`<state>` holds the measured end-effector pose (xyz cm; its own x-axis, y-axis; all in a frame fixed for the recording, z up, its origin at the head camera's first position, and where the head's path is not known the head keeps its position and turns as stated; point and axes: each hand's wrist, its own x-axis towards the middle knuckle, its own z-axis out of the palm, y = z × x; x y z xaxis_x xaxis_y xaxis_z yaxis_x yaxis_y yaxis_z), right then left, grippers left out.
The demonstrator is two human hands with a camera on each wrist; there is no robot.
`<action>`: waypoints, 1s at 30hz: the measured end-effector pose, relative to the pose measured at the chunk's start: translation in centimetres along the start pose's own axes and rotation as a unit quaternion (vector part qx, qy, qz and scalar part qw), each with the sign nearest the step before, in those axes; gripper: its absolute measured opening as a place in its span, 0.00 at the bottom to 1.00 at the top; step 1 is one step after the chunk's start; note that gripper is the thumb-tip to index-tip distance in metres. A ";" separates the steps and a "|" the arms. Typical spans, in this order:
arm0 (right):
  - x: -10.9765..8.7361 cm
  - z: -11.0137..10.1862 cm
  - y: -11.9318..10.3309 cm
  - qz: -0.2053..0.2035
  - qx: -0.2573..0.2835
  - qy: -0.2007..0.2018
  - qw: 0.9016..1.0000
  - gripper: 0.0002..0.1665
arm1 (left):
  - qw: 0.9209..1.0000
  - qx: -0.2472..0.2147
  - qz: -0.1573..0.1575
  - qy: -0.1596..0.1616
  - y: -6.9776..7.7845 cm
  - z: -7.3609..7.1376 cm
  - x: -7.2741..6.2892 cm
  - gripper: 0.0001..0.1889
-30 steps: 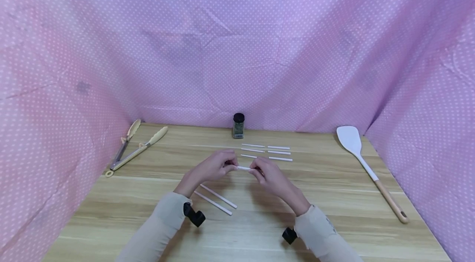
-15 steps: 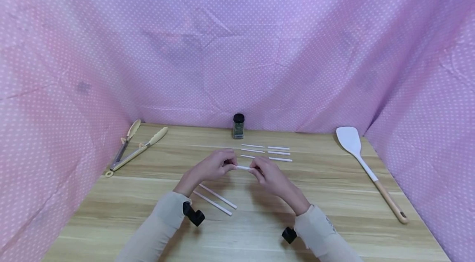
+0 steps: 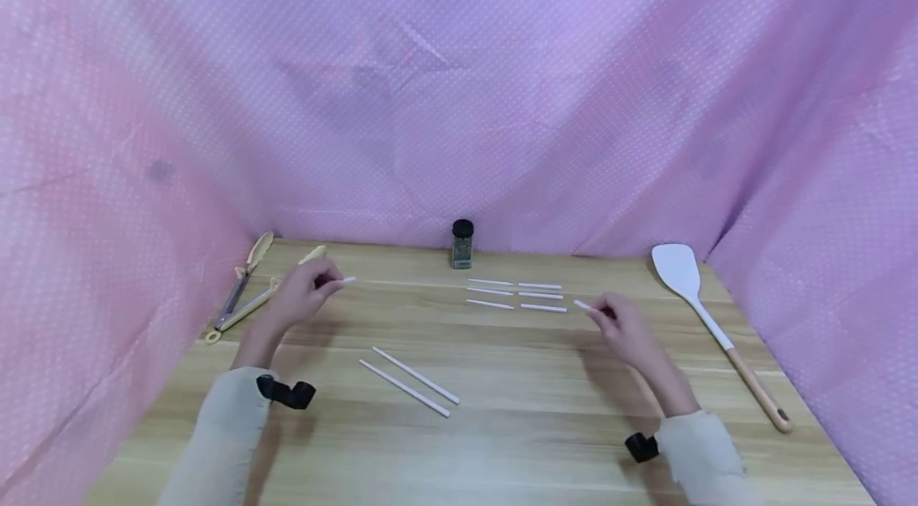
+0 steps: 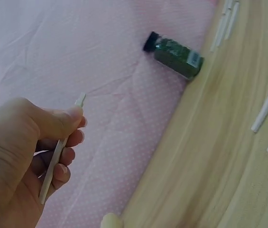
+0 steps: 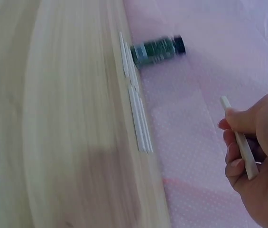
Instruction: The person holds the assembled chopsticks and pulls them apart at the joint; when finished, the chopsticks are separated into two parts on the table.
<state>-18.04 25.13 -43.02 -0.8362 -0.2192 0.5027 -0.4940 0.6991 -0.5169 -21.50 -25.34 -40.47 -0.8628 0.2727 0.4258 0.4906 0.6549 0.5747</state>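
Observation:
My left hand (image 3: 297, 292) is up over the left side of the table, pinching a short white stick (image 4: 53, 172) between thumb and fingers. In the left wrist view that stick has a narrower tip at its upper end. On the right, my right hand (image 3: 627, 331) pinches another short white stick (image 5: 244, 152), whose free end points left in the head view. Two longer white sticks (image 3: 415, 374) lie side by side, slanted, between the arms. Farther back, short white pieces lie in two columns, thinner ones (image 3: 491, 292) left and thicker ones (image 3: 541, 296) right.
A spice jar (image 3: 462, 249) with a black lid stands at the table's back edge. Tongs (image 3: 247, 307) lie spread at the left, partly behind my left hand. A white spatula (image 3: 676, 271) with a wooden handle lies right. Pink dotted cloth (image 3: 459, 92) surrounds the table.
Both hands held one white stick together at the middle. Now they are far apart, left hand moved left and right hand moved right, each with a short piece.

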 end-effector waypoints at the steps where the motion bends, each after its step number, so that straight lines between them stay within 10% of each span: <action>1: 0.0 -0.6 0.4 0.012 -0.005 -0.005 1.000 0.05 | 1.000 -0.003 -0.002 0.002 0.0 -0.3 0.1 0.07; 20: -0.4 0.5 2.7 0.070 0.000 -0.118 0.990 0.05 | 0.994 -0.016 -0.001 -0.112 3.2 7.6 1.7 0.07; 30: 0.3 2.4 2.6 0.071 -0.016 -0.094 0.993 0.04 | 0.988 -0.002 0.000 -0.152 6.2 14.1 3.8 0.02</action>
<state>-20.16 25.29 -45.90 -0.9284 -0.2376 0.2857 -0.3618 0.7534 -0.5491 -23.44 -10.32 -45.16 -0.8594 0.4719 0.1967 0.4904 0.6524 0.5778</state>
